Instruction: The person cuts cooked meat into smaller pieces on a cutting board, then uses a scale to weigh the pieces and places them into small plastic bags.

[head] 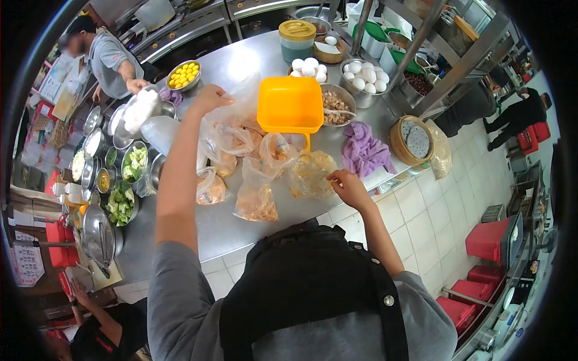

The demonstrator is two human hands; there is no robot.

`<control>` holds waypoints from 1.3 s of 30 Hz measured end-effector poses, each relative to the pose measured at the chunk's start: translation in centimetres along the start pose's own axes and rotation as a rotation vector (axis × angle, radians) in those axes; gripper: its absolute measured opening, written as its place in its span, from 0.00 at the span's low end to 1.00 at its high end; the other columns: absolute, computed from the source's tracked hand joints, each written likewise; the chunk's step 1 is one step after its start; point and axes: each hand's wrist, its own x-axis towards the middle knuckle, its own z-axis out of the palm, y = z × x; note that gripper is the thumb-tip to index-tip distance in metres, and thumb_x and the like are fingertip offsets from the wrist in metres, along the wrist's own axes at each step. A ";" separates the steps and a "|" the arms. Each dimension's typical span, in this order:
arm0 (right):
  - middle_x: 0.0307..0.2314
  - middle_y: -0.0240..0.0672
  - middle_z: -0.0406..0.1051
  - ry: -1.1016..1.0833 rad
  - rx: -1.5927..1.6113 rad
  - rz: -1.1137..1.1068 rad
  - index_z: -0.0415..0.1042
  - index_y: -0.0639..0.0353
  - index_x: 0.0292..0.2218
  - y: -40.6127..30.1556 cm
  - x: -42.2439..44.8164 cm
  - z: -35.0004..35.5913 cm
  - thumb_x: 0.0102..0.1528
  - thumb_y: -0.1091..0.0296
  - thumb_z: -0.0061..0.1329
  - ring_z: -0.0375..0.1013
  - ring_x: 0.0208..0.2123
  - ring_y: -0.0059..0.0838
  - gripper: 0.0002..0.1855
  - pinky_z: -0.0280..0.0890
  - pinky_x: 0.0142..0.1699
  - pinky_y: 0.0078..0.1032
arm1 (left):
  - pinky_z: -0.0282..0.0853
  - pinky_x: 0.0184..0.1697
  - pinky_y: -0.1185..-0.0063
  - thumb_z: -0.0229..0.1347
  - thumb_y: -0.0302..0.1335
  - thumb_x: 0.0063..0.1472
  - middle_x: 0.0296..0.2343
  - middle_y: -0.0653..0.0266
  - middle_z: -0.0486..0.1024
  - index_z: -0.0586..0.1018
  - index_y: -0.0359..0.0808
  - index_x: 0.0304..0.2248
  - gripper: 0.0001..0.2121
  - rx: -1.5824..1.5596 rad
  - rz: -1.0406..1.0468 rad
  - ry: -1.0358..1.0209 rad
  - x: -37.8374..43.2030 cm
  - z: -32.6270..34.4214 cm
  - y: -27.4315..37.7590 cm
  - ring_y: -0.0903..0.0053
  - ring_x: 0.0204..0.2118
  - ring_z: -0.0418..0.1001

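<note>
My left hand [211,100] reaches over the table, its fingers curled at a sheet of clear plastic bag [244,92]; whether they pinch it is unclear. At the table's near edge my right hand [347,186] pinches the side of a crumpled clear bag [311,176] with yellowish residue inside. Between my hands lie several tied bags of orange-brown food, one of them a knotted bag [256,198] closest to me. Beyond them a yellow plastic square basket [290,104] with a handle rests by a steel bowl of diced food [336,106] holding a white spoon.
A purple cloth [365,150] and a bamboo steamer [412,140] sit at the right edge. White eggs [365,76] and yolks [184,74] fill bowls behind. Steel bowls of vegetables [121,203] crowd the left. A co-worker [110,61] reaches in from the far left.
</note>
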 end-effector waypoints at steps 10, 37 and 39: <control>0.29 0.44 0.72 0.017 -0.007 -0.020 0.74 0.64 0.36 -0.2 1.4 0.0 0.54 0.72 0.48 0.74 0.31 0.38 0.09 0.68 0.38 0.30 | 0.64 0.25 0.81 0.67 0.39 0.46 0.23 0.64 0.76 0.81 0.32 0.28 0.17 -0.230 -0.193 0.117 0.9 -2.4 2.0 0.81 0.23 0.70; 0.30 0.47 0.72 0.093 0.025 -0.007 0.74 0.62 0.36 -0.8 0.2 -0.8 0.51 0.72 0.46 0.73 0.33 0.46 0.10 0.67 0.39 0.35 | 0.65 0.39 0.87 0.61 0.29 0.56 0.31 0.73 0.76 0.78 0.36 0.39 0.11 -0.695 0.421 0.044 1.4 -10.1 21.3 0.89 0.34 0.71; 0.30 0.47 0.72 0.111 0.034 -0.014 0.74 0.62 0.36 -0.7 0.0 -0.8 0.51 0.72 0.46 0.74 0.32 0.46 0.10 0.67 0.39 0.35 | 0.66 0.36 0.87 0.63 0.30 0.53 0.29 0.71 0.77 0.79 0.37 0.36 0.12 -0.605 0.455 -0.037 1.0 -8.3 21.7 0.88 0.31 0.72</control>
